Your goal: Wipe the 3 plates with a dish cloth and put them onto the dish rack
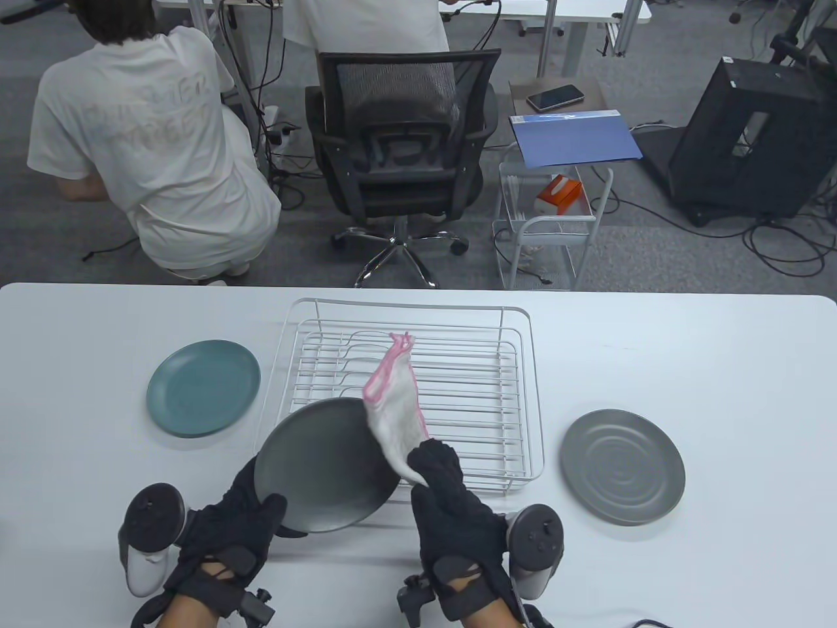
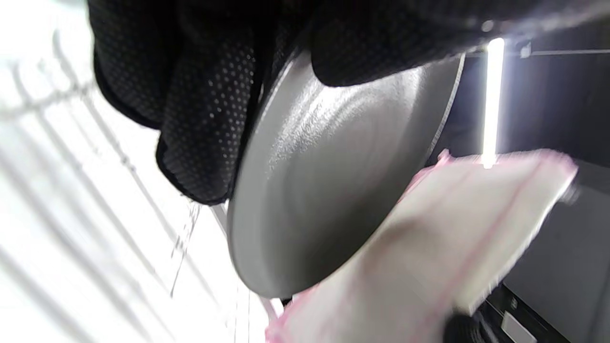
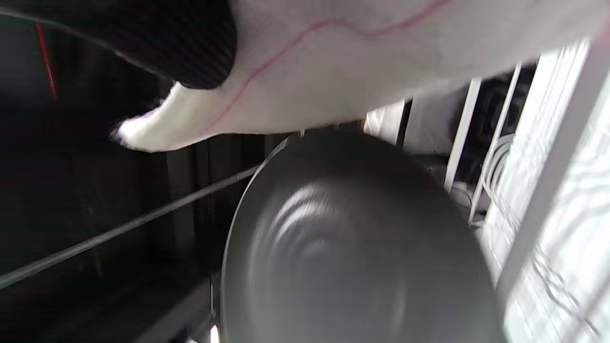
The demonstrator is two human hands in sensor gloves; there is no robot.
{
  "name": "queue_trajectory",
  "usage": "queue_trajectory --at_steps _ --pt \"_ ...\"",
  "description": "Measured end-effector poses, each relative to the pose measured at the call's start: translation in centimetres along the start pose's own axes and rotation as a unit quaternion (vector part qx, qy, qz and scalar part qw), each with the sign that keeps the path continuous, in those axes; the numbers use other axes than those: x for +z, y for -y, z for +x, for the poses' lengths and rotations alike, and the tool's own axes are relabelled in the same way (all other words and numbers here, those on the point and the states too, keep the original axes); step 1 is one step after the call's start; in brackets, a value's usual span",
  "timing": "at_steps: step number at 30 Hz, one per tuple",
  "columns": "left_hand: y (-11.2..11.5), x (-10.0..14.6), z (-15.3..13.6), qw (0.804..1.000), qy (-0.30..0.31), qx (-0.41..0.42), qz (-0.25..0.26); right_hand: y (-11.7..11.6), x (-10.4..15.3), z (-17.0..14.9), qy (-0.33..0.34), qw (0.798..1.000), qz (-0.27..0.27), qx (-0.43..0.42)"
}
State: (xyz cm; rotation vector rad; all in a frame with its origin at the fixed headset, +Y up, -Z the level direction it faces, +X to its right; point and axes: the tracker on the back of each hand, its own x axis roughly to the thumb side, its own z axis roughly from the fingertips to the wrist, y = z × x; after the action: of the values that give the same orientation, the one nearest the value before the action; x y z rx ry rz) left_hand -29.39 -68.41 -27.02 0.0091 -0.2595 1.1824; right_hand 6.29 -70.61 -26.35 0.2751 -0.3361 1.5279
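My left hand (image 1: 252, 507) grips the near rim of a dark grey plate (image 1: 327, 468), held tilted above the table in front of the white wire dish rack (image 1: 477, 392). My right hand (image 1: 438, 468) pinches a white dish cloth with pink edging (image 1: 395, 409); the cloth stands up beside the plate's right edge. The left wrist view shows this plate (image 2: 324, 190) with the cloth (image 2: 429, 257) at its lower right. The right wrist view shows the cloth (image 3: 381, 62) above the plate (image 3: 352, 247). A teal plate (image 1: 203, 387) lies left of the rack, a lighter grey plate (image 1: 622, 466) to its right.
Beyond the table's far edge stand a black office chair (image 1: 399, 150), a wire trolley (image 1: 549, 229) and a crouching person in white (image 1: 157, 157).
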Motion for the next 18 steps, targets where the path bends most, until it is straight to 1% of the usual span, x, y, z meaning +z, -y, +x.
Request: queue_trajectory --at_steps 2,4,7,9,12,15,18 --pt "-1.7 -0.4 1.8 0.997 0.011 -0.059 0.042 1.2 -0.2 -0.2 -0.006 0.999 -0.031 0.004" --pt "-3.0 -1.1 3.5 0.991 0.02 -0.117 0.069 1.8 -0.3 -0.4 -0.017 0.999 -0.041 -0.005" --pt "-4.0 -2.5 5.5 0.976 0.028 -0.183 0.118 2.3 -0.4 -0.7 -0.028 0.998 -0.056 -0.028" --pt "-4.4 -4.3 6.7 0.96 0.032 -0.238 0.142 2.2 -0.3 -0.9 -0.034 0.997 -0.058 -0.038" --pt "-4.0 -7.0 7.7 0.935 0.039 -0.318 0.154 2.0 -0.3 -1.1 -0.037 0.997 -0.052 -0.04" --pt "-3.0 -10.2 7.7 0.924 0.018 -0.359 0.132 1.9 -0.3 -1.2 -0.038 0.997 -0.049 -0.038" --pt "-1.7 -12.8 7.3 0.907 0.002 -0.403 0.121 1.9 -0.3 -1.2 -0.039 0.997 -0.051 -0.035"
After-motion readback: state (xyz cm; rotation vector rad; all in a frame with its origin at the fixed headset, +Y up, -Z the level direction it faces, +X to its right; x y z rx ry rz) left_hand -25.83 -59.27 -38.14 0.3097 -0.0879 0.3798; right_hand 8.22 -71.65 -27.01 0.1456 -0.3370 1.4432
